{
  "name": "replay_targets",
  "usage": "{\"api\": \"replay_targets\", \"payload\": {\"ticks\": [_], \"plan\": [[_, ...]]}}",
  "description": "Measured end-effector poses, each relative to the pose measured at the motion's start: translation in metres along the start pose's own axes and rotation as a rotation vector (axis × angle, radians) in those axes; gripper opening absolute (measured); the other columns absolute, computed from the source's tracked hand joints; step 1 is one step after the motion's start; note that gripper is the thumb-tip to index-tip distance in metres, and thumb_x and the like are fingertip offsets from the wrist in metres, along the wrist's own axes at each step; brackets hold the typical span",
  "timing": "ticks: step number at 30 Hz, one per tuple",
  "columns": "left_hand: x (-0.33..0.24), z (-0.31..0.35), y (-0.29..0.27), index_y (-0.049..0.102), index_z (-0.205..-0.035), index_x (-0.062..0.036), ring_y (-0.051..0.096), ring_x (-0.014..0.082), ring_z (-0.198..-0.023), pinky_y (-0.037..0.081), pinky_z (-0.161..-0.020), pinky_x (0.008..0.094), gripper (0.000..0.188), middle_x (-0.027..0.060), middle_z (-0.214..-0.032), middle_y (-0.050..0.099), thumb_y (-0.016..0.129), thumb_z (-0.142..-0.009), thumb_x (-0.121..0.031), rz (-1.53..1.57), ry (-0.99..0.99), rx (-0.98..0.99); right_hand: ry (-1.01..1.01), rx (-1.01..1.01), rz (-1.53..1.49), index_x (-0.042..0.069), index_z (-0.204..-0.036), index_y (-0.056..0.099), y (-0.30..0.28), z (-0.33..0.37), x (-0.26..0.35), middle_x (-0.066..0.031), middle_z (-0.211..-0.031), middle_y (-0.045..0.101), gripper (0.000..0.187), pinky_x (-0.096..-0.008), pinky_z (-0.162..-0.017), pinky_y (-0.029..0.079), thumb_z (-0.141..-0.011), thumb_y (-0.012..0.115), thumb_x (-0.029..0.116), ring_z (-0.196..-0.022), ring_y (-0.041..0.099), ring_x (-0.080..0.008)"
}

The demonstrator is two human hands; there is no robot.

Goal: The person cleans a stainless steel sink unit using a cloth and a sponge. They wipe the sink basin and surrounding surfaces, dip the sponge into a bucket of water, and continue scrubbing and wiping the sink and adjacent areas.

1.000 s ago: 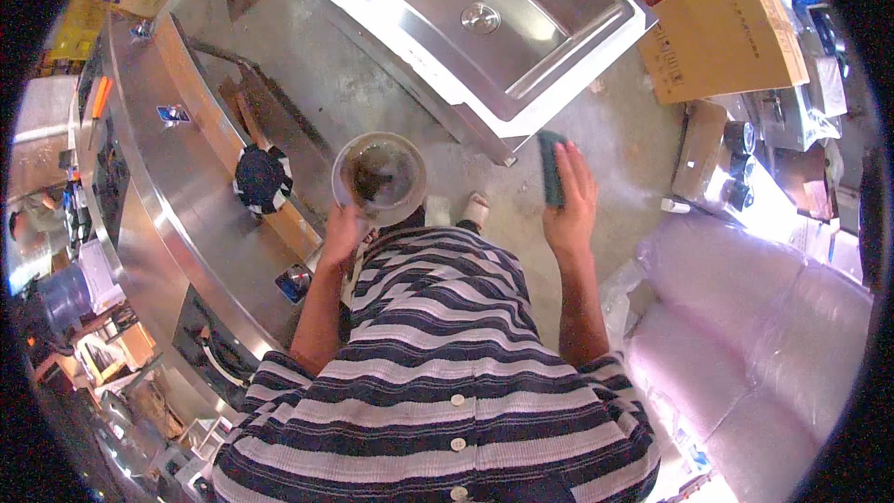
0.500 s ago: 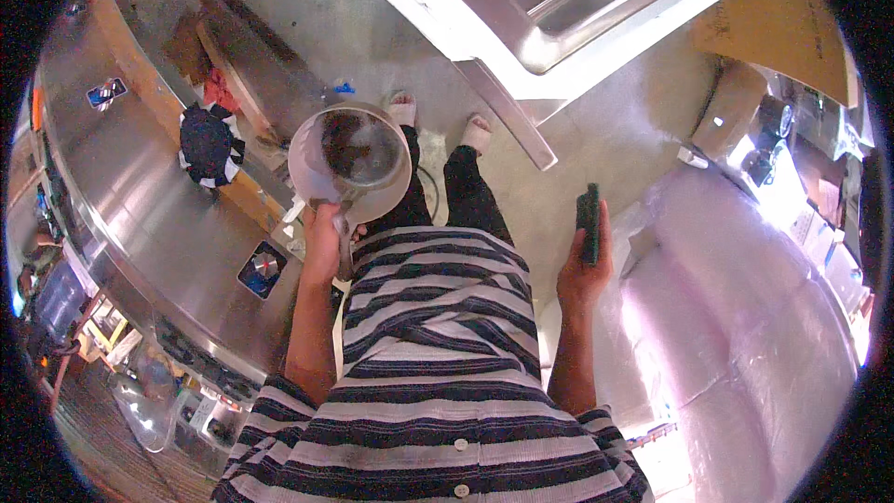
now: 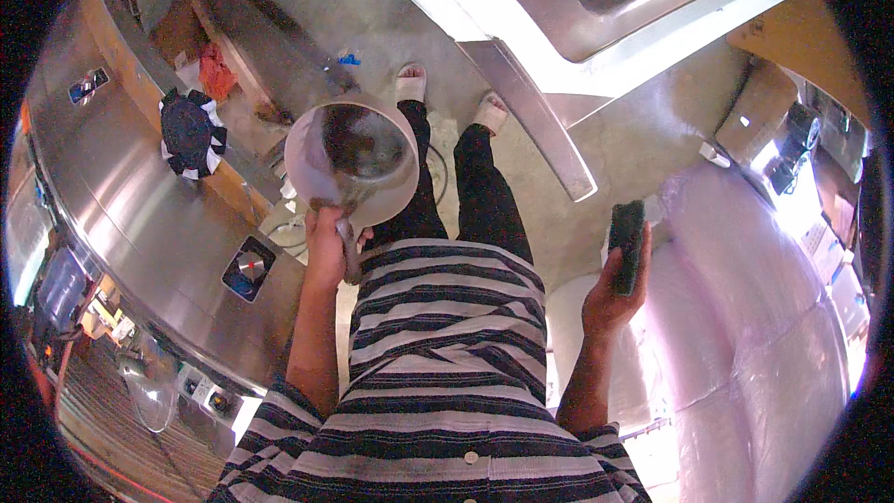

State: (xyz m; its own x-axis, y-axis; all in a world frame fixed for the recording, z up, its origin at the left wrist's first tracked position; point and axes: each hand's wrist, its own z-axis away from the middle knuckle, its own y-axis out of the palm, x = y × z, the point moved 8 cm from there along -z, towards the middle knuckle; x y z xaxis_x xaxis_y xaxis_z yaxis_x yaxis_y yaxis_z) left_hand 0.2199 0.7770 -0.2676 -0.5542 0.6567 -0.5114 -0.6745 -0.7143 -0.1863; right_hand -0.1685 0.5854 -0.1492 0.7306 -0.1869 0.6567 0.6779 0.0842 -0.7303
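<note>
My left hand (image 3: pixel 326 244) is closed around the grey handle of a round pot (image 3: pixel 307 154). The pot hangs in front of my thighs with its wide mouth tilted up toward me, showing pale walls and a dark, stained-looking bottom. Out to the right, my right hand (image 3: pixel 610 303) grips a dark green scouring pad (image 3: pixel 627 247), thumb on one side and fingers on the other. Pad and pot are well apart.
A metal counter (image 3: pixel 140 214) on my left carries a dark control panel (image 3: pixel 249 267) and a black-and-white bundle (image 3: pixel 191 133). Ahead is a steel sink (image 3: pixel 559 19) with a projecting metal bar (image 3: pixel 535 121). Plastic-wrapped bulk (image 3: pixel 745 317) fills the right.
My right hand has moved right with the scouring pad, now turned to show more of its broad face. The pot stays in my left hand. My view has shifted slightly.
</note>
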Motion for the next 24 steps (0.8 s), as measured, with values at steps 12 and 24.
{"api": "replay_targets", "payload": {"ticks": [12, 24], "plan": [[0.013, 0.005, 0.005, 0.047, -0.119, -0.0006, 0.064, 0.0264, -0.059, 0.049, -0.050, 0.0345, 0.033, 0.0172, -0.085, 0.067, 0.047, -0.094, -0.022, 0.037, 0.007, 0.045, -0.734, 0.036, 0.203, 0.006, -0.133, 0.055, -0.012, -0.028, 0.090, -0.0292, -0.142, 0.053, 0.036, -0.0583, -0.106, 0.043, -0.098, 0.059, 0.008, -0.127, 0.054, -0.0493], [0.020, 0.010, -0.002, 0.051, -0.116, 0.0016, 0.064, 0.0260, -0.060, 0.050, -0.051, 0.0341, 0.032, 0.0170, -0.090, 0.067, 0.050, -0.093, -0.020, 0.037, 0.018, 0.034, -1.173, 0.376, 0.450, 0.029, -0.128, 0.067, 0.035, -0.030, 0.154, -0.0110, -0.144, 0.058, 0.036, -0.0565, -0.113, 0.036, -0.092, 0.066, 0.028, -0.135, 0.052, -0.0351]]}}
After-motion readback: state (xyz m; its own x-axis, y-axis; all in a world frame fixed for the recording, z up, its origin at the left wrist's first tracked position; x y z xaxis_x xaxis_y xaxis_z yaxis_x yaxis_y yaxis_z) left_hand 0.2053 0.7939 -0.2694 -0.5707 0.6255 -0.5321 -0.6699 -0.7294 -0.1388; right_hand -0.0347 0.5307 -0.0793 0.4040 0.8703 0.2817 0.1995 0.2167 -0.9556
